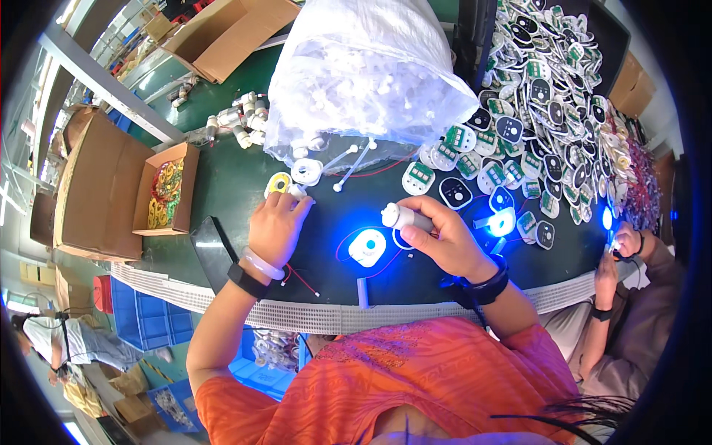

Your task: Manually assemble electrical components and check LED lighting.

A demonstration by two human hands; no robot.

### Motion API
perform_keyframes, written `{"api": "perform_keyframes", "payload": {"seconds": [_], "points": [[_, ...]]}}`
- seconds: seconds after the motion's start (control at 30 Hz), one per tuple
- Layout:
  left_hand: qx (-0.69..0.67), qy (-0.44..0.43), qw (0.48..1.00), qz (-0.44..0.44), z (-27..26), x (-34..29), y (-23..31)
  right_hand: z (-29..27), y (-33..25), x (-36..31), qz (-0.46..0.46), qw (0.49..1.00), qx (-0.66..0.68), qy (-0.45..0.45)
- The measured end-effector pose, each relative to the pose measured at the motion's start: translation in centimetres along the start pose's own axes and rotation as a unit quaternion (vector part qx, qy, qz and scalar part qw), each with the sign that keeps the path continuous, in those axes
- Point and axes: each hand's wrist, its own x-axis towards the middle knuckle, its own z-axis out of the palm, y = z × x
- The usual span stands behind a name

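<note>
My right hand is closed around a grey cylinder with a white cap, which looks like a small motor. To its left, an oval white panel glows blue on the bench with thin wires around it. My left hand reaches to a small white plastic part, its fingers curled and pressed on it. Just beyond its fingers lie a white oval cover with a yellow ring and another white oval cover. A grey rod stands near the bench's front edge.
A large bag of clear plastic parts stands ahead. Oval panels with green boards are heaped at right. Motors lie behind left, near a box of coloured rings. A co-worker's hands work at far right beside another blue light.
</note>
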Motion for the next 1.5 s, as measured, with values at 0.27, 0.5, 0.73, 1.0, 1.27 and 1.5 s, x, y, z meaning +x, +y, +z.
{"api": "perform_keyframes", "payload": {"seconds": [0.27, 0.5, 0.73, 1.0, 1.27, 1.5], "points": [[-0.012, 0.021, 0.999, -0.025, -0.3, 0.9, -0.6, -0.1, -0.5, -0.1, 0.015, 1.000, -0.015, -0.023], [-0.461, 0.040, 0.849, -0.256, -2.7, -1.9, -1.0, 0.4, 0.0, -0.1, -0.137, 0.980, -0.145, 0.015], [-0.311, 0.195, 0.897, -0.247, -6.5, -4.0, 5.1, 1.3, -0.4, -0.3, -0.236, 0.946, -0.220, 0.009], [-0.336, 0.214, 0.897, -0.192, -7.5, -4.7, 9.2, 3.0, -0.2, -0.9, -0.263, 0.937, -0.229, -0.005], [-0.380, 0.205, 0.892, -0.135, -7.1, -4.2, 10.4, 2.9, -0.1, -0.9, -0.261, 0.935, -0.241, -0.009], [-0.386, 0.196, 0.886, -0.167, -7.0, -4.0, 10.9, 2.9, -0.2, -0.9, -0.269, 0.925, -0.268, 0.007]]}}
